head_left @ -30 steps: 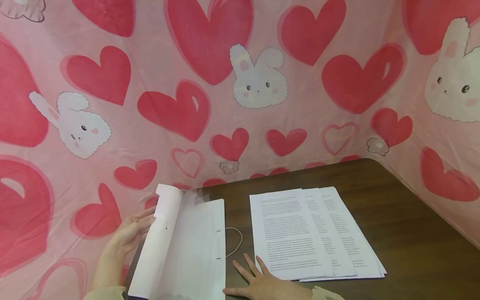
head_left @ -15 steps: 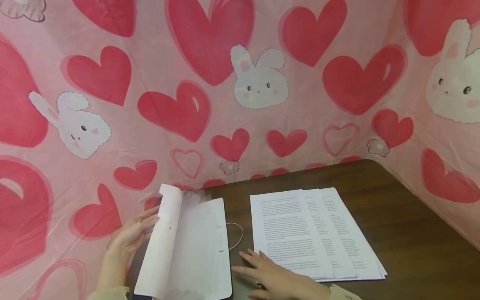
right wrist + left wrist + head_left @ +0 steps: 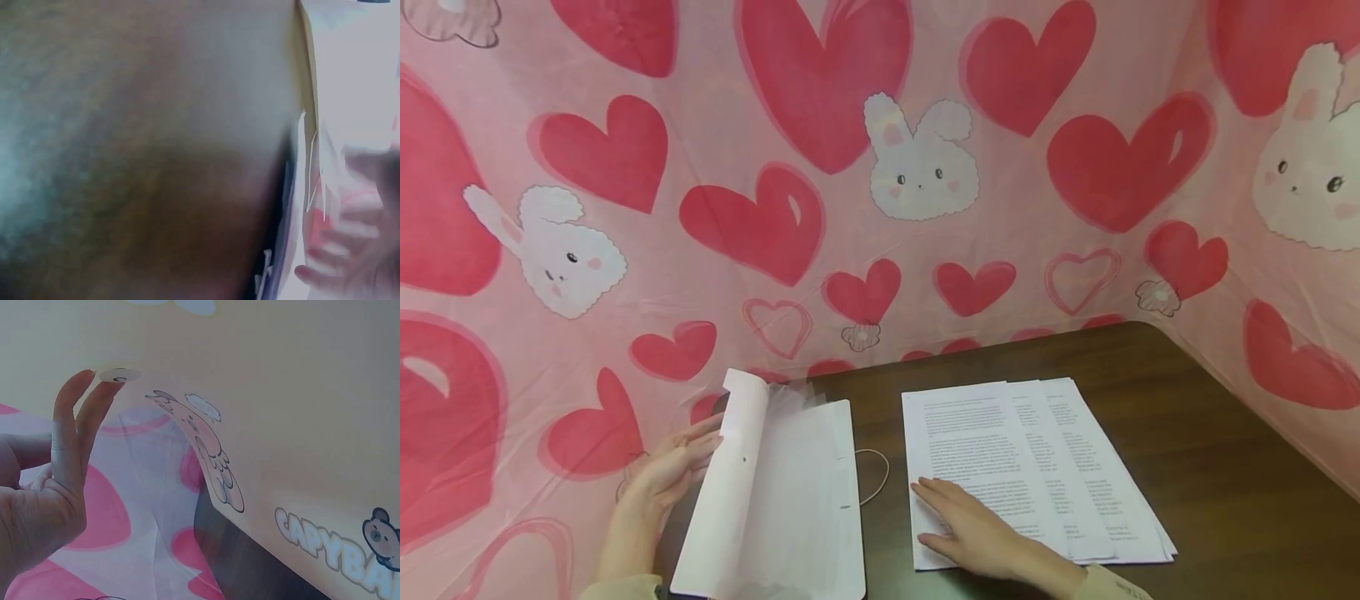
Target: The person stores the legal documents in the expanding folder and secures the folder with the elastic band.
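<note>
A white file folder [image 3: 805, 517] with clear sleeves lies open at the left of the table, its front cover [image 3: 718, 500] raised and curving over. My left hand [image 3: 662, 475] holds that cover up from behind, fingers extended against its outer side. The left wrist view shows the fingertips beside a pale round button [image 3: 120, 375] on the cover, which has capybara drawings and lettering. My right hand [image 3: 970, 529] is over the lower left part of a stack of printed sheets [image 3: 973, 442], fingers stretched out. In the right wrist view this hand [image 3: 362, 244] is blurred.
A thin elastic loop [image 3: 886, 475] sticks out from the folder's right edge. The dark wooden table [image 3: 1210, 467] extends to the right of the sheets. A pink cloth [image 3: 1015, 208] with hearts and rabbits hangs behind and along the sides.
My right hand has left the folder's right edge and moved right and up onto the sheets. The left hand still supports the cover, which has shifted slightly to the right in view.
</note>
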The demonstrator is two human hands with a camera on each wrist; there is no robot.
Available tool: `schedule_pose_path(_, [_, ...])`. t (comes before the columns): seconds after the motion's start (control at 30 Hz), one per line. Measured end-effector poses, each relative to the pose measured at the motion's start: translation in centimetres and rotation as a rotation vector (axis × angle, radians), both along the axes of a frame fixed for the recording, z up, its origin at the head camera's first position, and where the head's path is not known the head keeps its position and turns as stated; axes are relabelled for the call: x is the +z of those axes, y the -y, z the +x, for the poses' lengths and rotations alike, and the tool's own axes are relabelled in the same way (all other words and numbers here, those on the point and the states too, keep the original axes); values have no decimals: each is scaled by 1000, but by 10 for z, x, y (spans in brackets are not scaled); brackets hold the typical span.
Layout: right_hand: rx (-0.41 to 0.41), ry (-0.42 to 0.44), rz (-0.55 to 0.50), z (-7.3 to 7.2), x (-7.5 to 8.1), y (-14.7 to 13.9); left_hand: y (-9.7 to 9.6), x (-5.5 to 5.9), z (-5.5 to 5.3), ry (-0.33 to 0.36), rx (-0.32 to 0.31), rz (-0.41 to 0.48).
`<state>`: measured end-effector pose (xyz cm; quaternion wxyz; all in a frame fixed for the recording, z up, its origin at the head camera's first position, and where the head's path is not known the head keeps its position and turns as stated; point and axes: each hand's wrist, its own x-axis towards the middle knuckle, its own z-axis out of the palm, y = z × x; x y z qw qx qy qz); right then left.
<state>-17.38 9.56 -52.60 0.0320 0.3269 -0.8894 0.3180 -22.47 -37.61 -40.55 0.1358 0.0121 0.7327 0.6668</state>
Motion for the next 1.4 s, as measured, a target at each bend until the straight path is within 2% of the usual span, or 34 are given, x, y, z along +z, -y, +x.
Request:
schedule_pose_path(0.07, [-112,-90,-66,-14,-21,-4,0,0,0,-2,-5,7])
schedule_pose_path(0.13, [-221,-122,-128,-30,-38,-10,-1,1,1,2,-4,9])
schedule_pose_path(0.23, [-315,-56,-164,-51,-53,-24,-2,1,1,7,-8,9])
schedule_pose_path(0.37, [-348,33,-129,-65,-53,-43,-3,1,2,16,-1,15])
schedule_pose_path(0.43, [-355,41,-108,-66,-49,-48,-2,1,2,13,-3,23])
schedule_pose_path(0.57, [-381,68,-116,-58,-29,-52,-2,0,1,12,-10,33])
schedule_pose_path(0.7, [-406,149,-134,-48,-1,-54,-3,0,1,16,-5,31])
schedule_pose_path(0.8, [-426,203,-82,-44,13,-57,-3,0,1,15,-8,29])
schedule_pose_path(0.87, [-451,221,-25,-46,16,-60,-4,0,1,14,-11,32])
schedule_pose_path(1.03, [-511,186,84,-56,19,-72,-5,-1,1,22,0,16])
schedule_pose_path(1.17, [-503,211,78,-65,21,-81,-7,0,2,24,9,-3])
schedule_pose_path(1.4, [-525,290,57,-72,13,-89,-8,1,1,31,10,8])
